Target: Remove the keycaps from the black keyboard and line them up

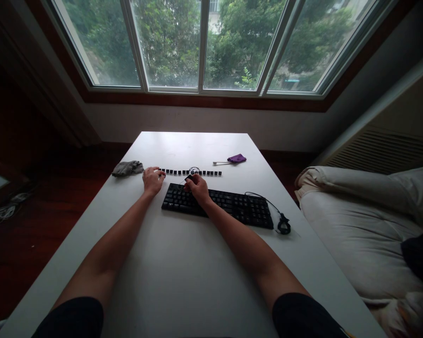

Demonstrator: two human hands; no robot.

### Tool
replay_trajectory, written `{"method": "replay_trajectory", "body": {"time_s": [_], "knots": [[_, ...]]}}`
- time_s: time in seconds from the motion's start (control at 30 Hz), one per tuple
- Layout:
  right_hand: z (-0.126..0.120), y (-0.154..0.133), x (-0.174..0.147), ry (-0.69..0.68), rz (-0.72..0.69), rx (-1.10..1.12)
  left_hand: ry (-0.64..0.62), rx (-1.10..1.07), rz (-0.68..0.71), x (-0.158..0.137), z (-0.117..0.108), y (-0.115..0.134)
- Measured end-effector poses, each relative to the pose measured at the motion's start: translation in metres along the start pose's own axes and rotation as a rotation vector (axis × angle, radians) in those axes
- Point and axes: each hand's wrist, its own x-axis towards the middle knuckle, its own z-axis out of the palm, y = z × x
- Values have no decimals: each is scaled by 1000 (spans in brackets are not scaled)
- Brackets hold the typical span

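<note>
A line of small black keycaps [176,172] runs across the white table [176,263] behind a black keyboard [232,206]. My left hand [153,180] is at the left end of that line, its fingers bent around a dark keycap at the fingertips, partly hidden. Over the upper left part of the keyboard, my right hand [198,188] pinches a small black keycap puller [188,178]. A thin wire sticks out from it toward the left. Just behind my right hand lies a small round wiry item [194,170], too small to make out.
A crumpled grey cloth [127,168] lies at the table's left edge. Toward the back right are a purple cloth pouch [237,158] and a thin stick [222,163]. The keyboard's bundled cable [284,225] rests beside its right end. A padded couch [356,225] stands right of the table.
</note>
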Motion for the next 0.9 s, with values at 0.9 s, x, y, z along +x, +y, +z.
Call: {"method": "replay_trajectory", "body": {"time_s": [0.9], "knots": [[0, -4, -2, -6, 6, 5, 41, 28, -38, -3, 12, 4]]}}
